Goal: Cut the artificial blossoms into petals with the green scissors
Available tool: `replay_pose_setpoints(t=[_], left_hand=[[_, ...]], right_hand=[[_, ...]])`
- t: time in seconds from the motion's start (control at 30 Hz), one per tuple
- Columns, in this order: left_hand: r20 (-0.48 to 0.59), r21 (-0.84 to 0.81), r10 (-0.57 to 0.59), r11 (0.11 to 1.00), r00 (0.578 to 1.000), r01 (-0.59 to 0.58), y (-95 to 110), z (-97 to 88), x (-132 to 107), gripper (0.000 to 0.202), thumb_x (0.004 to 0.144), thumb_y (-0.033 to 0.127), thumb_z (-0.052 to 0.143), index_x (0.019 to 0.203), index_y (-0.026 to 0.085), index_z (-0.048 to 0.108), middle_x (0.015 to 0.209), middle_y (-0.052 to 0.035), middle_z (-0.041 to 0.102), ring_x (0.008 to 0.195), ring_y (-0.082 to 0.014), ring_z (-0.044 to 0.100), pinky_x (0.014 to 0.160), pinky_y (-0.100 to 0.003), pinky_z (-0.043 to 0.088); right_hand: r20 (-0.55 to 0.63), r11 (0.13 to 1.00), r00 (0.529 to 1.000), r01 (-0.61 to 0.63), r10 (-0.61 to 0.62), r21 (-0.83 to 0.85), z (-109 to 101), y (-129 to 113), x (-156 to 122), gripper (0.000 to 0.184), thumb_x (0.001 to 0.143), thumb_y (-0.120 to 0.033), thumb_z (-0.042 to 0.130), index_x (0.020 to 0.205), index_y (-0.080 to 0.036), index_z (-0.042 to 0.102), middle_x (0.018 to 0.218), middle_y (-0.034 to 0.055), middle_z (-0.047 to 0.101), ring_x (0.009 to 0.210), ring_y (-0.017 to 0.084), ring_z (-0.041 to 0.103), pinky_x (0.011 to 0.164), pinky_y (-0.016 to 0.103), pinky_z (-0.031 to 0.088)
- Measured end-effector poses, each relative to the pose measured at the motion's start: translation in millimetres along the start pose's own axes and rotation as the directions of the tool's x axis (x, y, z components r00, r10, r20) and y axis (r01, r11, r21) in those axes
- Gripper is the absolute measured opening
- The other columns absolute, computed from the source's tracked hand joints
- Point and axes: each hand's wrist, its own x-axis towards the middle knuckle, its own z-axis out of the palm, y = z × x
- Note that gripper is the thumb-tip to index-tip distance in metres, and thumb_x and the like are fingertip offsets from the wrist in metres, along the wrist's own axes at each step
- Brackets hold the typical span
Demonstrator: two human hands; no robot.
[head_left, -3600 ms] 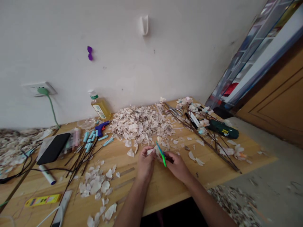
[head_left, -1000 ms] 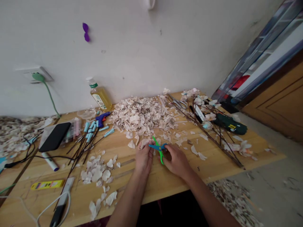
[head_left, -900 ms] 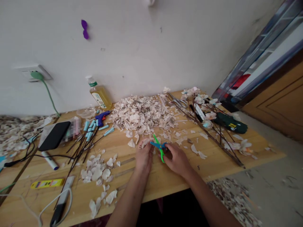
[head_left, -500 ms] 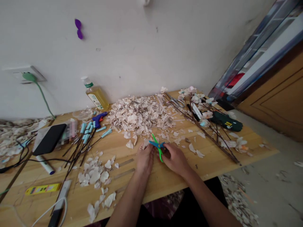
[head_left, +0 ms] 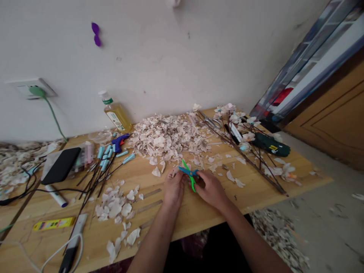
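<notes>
My right hand (head_left: 211,188) grips small scissors (head_left: 189,173) with green and blue blades; the blades stand apart. My left hand (head_left: 174,187) is closed on a pale shell piece (head_left: 172,173) held up to the blades. Both hands rest over the wooden table (head_left: 184,216) near its front edge. Just beyond them lies a big heap of pale shell fragments (head_left: 167,138).
Left of me lie trimmed shell pieces (head_left: 115,203), dark wire stems with blue tips (head_left: 102,168), a blue glue gun (head_left: 119,141), a black phone (head_left: 60,170) and an oil bottle (head_left: 114,113). Flower branches (head_left: 247,148), metal scissors (head_left: 210,122) and a dark green tool (head_left: 270,144) lie at the right.
The scissors, shut and upright 3.6 s ago, now have their blades apart around the shell piece. My hands stay in the same spot; the view shifted slightly.
</notes>
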Motion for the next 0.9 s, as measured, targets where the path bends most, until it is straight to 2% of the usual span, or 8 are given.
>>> replay_pose_setpoints(t=[0.2, 0.37, 0.5, 0.73, 0.9], left_hand=[[-0.026, 0.0, 0.003, 1.0, 1.0, -0.003, 0.3, -1.0, 1.6, 0.027, 0.058, 0.026, 0.089, 0.073, 0.015, 0.069, 0.069, 0.0007, 0.067, 0.063, -0.01, 0.06, 0.065, -0.022, 0.05], [-0.03, 0.033, -0.003, 0.999, 1.0, 0.004, 0.8, -0.5, 0.2, 0.026, 0.06, 0.027, 0.087, 0.074, 0.015, 0.069, 0.073, -0.0003, 0.068, 0.066, -0.0107, 0.06, 0.068, -0.023, 0.049], [-0.006, 0.098, 0.001, 0.995, 1.0, -0.001, 0.3, -0.7, -1.3, 0.022, 0.062, 0.027, 0.085, 0.069, 0.016, 0.067, 0.068, 0.0004, 0.065, 0.064, -0.0112, 0.059, 0.065, -0.023, 0.047], [-0.006, 0.106, 0.034, 0.994, 0.999, -0.033, -5.9, -6.6, 3.3, 0.025, 0.067, 0.038, 0.083, 0.07, 0.017, 0.069, 0.068, 0.0002, 0.066, 0.063, -0.012, 0.057, 0.066, -0.024, 0.046], [0.042, 0.317, 0.093, 0.943, 0.995, -0.102, 0.7, -7.5, -0.2, 0.021, 0.074, 0.035, 0.077, 0.069, 0.017, 0.068, 0.066, 0.0001, 0.064, 0.061, -0.0128, 0.055, 0.063, -0.024, 0.043]], right_hand=[[0.0, 1.0, 1.0, -0.002, 0.002, -0.005, 0.4, 0.7, 1.0, 0.015, 0.085, -0.024, 0.058, 0.1, -0.022, 0.061, 0.093, 0.0061, 0.068, 0.088, 0.024, 0.061, 0.078, 0.035, 0.046], [-0.003, 1.0, 1.0, 0.005, -0.005, -0.021, 2.9, 4.7, -0.3, 0.022, 0.085, -0.022, 0.057, 0.107, -0.023, 0.061, 0.099, 0.0078, 0.069, 0.092, 0.024, 0.062, 0.081, 0.037, 0.048], [0.0, 0.998, 1.0, -0.002, 0.002, -0.056, 3.7, 5.3, -0.7, 0.025, 0.084, -0.023, 0.058, 0.11, -0.022, 0.06, 0.101, 0.0089, 0.069, 0.094, 0.026, 0.062, 0.083, 0.039, 0.047], [0.004, 0.998, 0.999, -0.048, 0.048, -0.049, 4.3, 4.7, -0.4, 0.024, 0.086, -0.021, 0.054, 0.109, -0.021, 0.059, 0.099, 0.0086, 0.068, 0.092, 0.026, 0.062, 0.08, 0.038, 0.047], [0.001, 0.998, 1.0, -0.018, 0.018, -0.059, 3.4, 3.9, -0.1, 0.028, 0.083, -0.021, 0.057, 0.111, -0.019, 0.057, 0.103, 0.0109, 0.067, 0.096, 0.028, 0.06, 0.084, 0.041, 0.048]])
